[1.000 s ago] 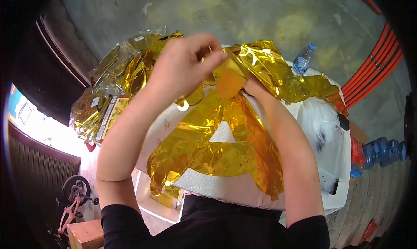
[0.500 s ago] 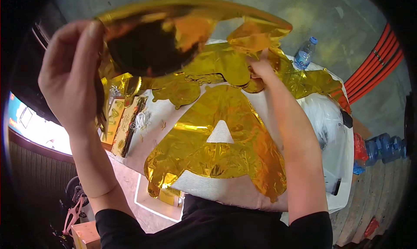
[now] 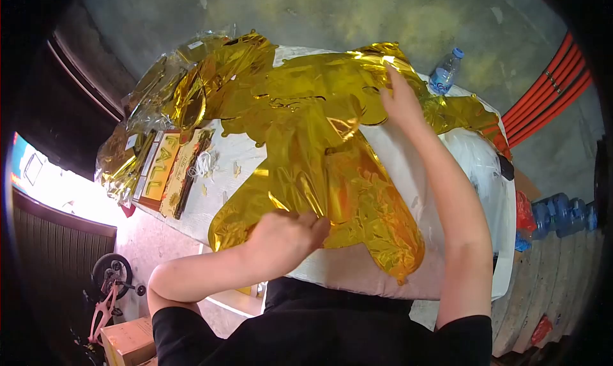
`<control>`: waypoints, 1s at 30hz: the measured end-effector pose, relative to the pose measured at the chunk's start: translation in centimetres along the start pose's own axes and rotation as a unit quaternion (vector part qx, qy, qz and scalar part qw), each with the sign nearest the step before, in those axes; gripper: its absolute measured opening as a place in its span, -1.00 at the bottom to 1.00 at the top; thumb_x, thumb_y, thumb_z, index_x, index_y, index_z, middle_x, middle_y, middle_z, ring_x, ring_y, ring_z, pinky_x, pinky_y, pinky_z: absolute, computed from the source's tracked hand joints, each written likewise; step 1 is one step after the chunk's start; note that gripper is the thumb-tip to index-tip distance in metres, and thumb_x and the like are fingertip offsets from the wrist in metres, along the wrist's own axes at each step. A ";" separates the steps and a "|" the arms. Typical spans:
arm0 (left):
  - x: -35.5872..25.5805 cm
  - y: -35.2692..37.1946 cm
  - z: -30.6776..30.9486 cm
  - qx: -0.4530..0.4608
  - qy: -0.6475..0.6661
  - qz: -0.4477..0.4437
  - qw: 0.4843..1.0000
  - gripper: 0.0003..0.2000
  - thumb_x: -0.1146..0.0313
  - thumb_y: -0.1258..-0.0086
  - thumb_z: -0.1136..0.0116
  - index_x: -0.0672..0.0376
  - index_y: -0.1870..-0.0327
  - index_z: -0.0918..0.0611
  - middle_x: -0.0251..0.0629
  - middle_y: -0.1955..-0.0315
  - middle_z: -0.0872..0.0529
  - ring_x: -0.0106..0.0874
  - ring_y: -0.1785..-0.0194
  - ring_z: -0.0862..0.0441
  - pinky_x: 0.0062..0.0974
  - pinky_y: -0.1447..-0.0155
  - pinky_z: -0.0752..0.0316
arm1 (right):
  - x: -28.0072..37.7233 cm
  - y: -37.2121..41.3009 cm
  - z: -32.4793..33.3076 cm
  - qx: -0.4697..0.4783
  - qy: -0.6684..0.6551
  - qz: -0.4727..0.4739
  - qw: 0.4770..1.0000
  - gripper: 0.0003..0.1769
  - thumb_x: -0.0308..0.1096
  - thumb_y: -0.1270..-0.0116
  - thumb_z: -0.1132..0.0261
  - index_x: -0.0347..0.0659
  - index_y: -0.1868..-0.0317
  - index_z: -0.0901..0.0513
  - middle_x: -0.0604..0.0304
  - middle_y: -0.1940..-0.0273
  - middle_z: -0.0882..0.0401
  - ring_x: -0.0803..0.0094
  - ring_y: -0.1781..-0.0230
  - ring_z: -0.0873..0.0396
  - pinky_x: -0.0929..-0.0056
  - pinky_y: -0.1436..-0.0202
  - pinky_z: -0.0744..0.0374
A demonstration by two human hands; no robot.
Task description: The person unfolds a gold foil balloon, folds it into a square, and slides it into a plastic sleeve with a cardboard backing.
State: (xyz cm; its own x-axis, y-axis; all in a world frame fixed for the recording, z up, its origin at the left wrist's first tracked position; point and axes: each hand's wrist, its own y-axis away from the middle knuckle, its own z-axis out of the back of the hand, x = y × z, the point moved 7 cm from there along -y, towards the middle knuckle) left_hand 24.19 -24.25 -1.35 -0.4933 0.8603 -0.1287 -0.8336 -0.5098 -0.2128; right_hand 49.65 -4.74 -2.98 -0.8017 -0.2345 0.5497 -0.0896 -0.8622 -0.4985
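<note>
A large gold foil letter balloon, flat and uninflated, (image 3: pixel 389 219) lies on the white-covered table (image 3: pixel 447 267) close to my body. My left hand (image 3: pixel 287 238) is closed on the near end of another gold foil piece (image 3: pixel 300 155), which stretches over the letter toward the back. Near the back edge, my right hand (image 3: pixel 403 101) rests at more gold foil (image 3: pixel 319 75), its fingers apart. The foil pieces overlap, so their separate outlines are hard to make out.
At left are clear packaging (image 3: pixel 150 85), a printed box (image 3: pixel 159 165) and white string (image 3: pixel 203 165). A water bottle (image 3: pixel 445 72) stands at the back right, near a white plastic bag (image 3: pixel 469 174). Red pipes (image 3: pixel 549 91) run beyond.
My left hand has come down from the upper left to the near side, bringing the raised foil down over the letter. My right hand has shifted slightly and its fingers are now visible.
</note>
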 end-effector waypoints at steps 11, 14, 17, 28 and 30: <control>1.4 1.2 0.8 0.036 0.230 0.080 0.969 -0.78 0.36 -0.22 -0.24 0.21 0.14 -0.65 -0.13 0.18 -0.66 -0.13 0.17 -0.64 -0.31 0.20 -0.57 | 11.5 15.2 -7.7 0.245 0.044 0.172 0.953 -0.40 -0.06 -0.34 -0.19 -0.23 -0.28 -0.38 -0.14 -0.36 -0.23 -0.04 -0.38 -0.21 0.03 -0.41 -0.19; 7.1 3.0 -1.1 -0.012 0.174 0.174 0.969 -0.75 0.36 -0.25 -0.23 0.26 0.09 -0.62 -0.04 0.08 -0.63 -0.08 -0.03 -0.58 -0.28 -0.05 -0.53 | 10.9 15.8 -7.4 0.264 0.083 0.192 0.942 -0.30 -0.01 -0.34 -0.18 -0.19 -0.38 -0.27 -0.11 -0.43 -0.12 0.01 -0.45 -0.09 0.01 -0.46 -0.09; 8.1 4.5 -2.3 -0.092 0.084 0.106 0.987 -0.65 0.35 -0.28 -0.22 0.30 -0.04 -0.56 0.04 -0.09 -0.55 -0.03 -0.27 -0.41 -0.24 -0.29 -0.37 | 8.4 14.4 -7.0 0.289 0.127 0.156 0.936 -0.28 0.02 -0.37 -0.14 -0.12 -0.43 -0.20 -0.06 -0.46 -0.05 0.06 -0.50 0.01 0.04 -0.49 -0.01; 6.6 5.8 -3.3 -0.057 0.055 0.137 0.987 -0.56 0.26 -0.31 -0.20 0.29 -0.16 -0.50 0.03 -0.25 -0.42 -0.01 -0.38 -0.27 -0.17 -0.41 -0.22 | 9.5 16.4 -6.6 0.326 0.107 0.176 0.922 -0.25 0.09 -0.39 -0.09 -0.06 -0.47 -0.13 -0.01 -0.50 0.05 0.11 -0.53 0.11 0.02 -0.53 0.13; 6.6 5.8 -3.3 -0.058 0.057 0.134 0.988 -0.55 0.25 -0.32 -0.20 0.28 -0.17 -0.50 0.03 -0.25 -0.42 -0.01 -0.38 -0.27 -0.18 -0.41 -0.22 | 9.6 16.5 -6.8 0.317 0.109 0.184 0.924 -0.25 0.10 -0.39 -0.09 -0.06 -0.46 -0.14 0.00 -0.50 0.04 0.11 -0.53 0.11 0.02 -0.53 0.13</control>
State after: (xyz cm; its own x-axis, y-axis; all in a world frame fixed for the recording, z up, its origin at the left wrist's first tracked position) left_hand 16.91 -21.51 -6.67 -0.6562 0.6918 -0.3014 -0.6396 -0.7218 -0.2643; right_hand 36.44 -18.16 -10.46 -0.8148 -0.5281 0.2390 0.5219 -0.8478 -0.0940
